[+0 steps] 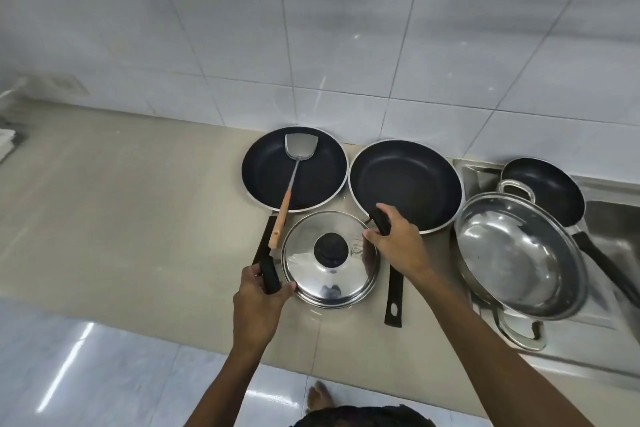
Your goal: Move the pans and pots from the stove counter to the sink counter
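A steel pot with a shiny lid (341, 282) and a black knob sits at the counter's front edge. My left hand (258, 302) is closed around its left black side handle, and my right hand (398, 248) grips its right black side handle. Behind the pot stand two dark non-stick frying pans: the left one (266, 180) holds a steel spatula (298, 152) with a wooden handle, the middle one (408, 180) is empty. A wide steel two-handled pan (519, 256) and a smaller dark frying pan (550, 191) rest over the sink at the right.
The beige counter (121, 201) stretches to the left, backed by a white tiled wall (311, 28). The steel sink (620, 243) lies at the far right. The middle pan's black handle (394, 298) points toward me beside the pot. Glossy floor tiles lie below.
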### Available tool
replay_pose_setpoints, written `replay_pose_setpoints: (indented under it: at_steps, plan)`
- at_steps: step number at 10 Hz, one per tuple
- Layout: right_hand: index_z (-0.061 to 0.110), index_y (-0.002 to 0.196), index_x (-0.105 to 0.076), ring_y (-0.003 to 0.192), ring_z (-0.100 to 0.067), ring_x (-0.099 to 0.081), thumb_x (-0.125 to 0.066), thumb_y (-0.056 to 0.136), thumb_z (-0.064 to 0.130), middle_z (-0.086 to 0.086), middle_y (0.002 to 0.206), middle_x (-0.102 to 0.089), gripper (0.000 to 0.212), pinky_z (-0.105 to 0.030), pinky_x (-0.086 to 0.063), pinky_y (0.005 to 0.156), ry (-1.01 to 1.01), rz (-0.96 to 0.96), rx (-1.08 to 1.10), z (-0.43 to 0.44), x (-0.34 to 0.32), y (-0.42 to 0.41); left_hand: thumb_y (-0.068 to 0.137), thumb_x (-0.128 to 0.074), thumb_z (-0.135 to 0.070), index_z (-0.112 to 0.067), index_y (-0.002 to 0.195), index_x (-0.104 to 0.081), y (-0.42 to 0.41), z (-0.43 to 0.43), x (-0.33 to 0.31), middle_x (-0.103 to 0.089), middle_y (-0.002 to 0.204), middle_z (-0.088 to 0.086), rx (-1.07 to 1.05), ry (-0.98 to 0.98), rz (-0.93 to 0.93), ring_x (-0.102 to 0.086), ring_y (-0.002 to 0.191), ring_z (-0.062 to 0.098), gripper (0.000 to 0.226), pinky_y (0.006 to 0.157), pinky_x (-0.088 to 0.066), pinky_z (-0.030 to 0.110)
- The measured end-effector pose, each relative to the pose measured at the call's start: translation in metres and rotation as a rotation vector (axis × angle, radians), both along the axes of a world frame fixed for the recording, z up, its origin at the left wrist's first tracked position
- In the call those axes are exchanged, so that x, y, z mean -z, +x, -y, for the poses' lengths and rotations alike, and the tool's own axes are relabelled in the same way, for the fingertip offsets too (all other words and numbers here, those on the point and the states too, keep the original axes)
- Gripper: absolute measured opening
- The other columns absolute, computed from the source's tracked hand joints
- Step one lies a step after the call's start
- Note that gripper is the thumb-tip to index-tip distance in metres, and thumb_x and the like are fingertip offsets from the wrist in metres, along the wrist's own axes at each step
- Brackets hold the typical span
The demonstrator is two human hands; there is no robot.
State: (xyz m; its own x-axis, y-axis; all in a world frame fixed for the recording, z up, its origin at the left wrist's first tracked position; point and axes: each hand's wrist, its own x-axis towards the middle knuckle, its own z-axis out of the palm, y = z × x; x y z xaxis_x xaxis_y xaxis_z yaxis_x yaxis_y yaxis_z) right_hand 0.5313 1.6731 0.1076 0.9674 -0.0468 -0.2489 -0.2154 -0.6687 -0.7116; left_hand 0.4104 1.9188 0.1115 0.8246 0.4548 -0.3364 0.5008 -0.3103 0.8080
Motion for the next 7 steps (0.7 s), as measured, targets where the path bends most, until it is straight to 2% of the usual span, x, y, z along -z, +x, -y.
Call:
replay_pose_setpoints:
  at_steps: [1, 2, 4, 6, 7]
  plan:
    - [0.024, 0.146, -0.046, 0.123, -0.025, -0.061, -0.075, 0.088, 0.036, -0.003, 0.130, -0.068, 0.066, -0.038, -0.047, 0.103, 0.006, 0.002, -0.001, -0.001, 0.002, -0.001, 0.079, -0.089, -0.022, -0.015, 0.117, -0.054, 0.003, -0.003, 0.004, -0.070, 0.100, 0.000, 0.007, 0.004, 0.030, -0.068, 0.096, 0.022, 0.052, 0.082, -0.053, 0.028]
    - [0.021, 0.148, -0.045, 0.126, -0.025, -0.059, -0.073, 0.090, 0.034, -0.004, 0.134, -0.066, 0.065, -0.035, -0.044, 0.105, 0.014, 0.043, -0.001, -0.003, 0.004, -0.007, 0.084, -0.084, -0.018, -0.012, 0.127, -0.052, 0.004, -0.002, 0.010, -0.072, 0.111, 0.006, 0.011, -0.001, 0.058, -0.068, 0.103, 0.022, 0.054, 0.089, -0.055, 0.034]
    - [0.019, 0.152, -0.040, 0.136, -0.025, -0.050, -0.069, 0.094, 0.036, -0.006, 0.147, -0.056, 0.068, -0.035, -0.039, 0.111, 0.008, 0.059, 0.005, -0.005, 0.006, -0.013, 0.090, -0.078, -0.020, -0.015, 0.135, -0.050, -0.002, 0.004, 0.021, -0.073, 0.116, 0.009, -0.026, -0.002, 0.097, -0.068, 0.108, 0.024, 0.054, 0.087, -0.050, 0.030]
    - [0.019, 0.156, -0.034, 0.137, -0.028, -0.048, -0.064, 0.096, 0.040, -0.010, 0.149, -0.052, 0.069, -0.039, -0.040, 0.110, -0.048, 0.081, -0.011, -0.005, 0.007, -0.014, 0.092, -0.075, -0.023, -0.015, 0.141, -0.051, -0.003, 0.010, 0.021, -0.071, 0.123, 0.009, -0.052, 0.029, 0.116, -0.066, 0.114, 0.025, 0.055, 0.094, -0.051, 0.034]
    - [0.015, 0.156, -0.031, 0.132, -0.033, -0.049, -0.057, 0.099, 0.041, -0.016, 0.146, -0.050, 0.068, -0.042, -0.043, 0.105, -0.155, 0.139, -0.033, -0.008, 0.007, -0.019, 0.095, -0.072, -0.026, -0.012, 0.145, -0.050, -0.012, 0.022, 0.018, -0.070, 0.126, 0.012, -0.068, 0.061, 0.106, -0.065, 0.117, 0.028, 0.056, 0.098, -0.051, 0.037]
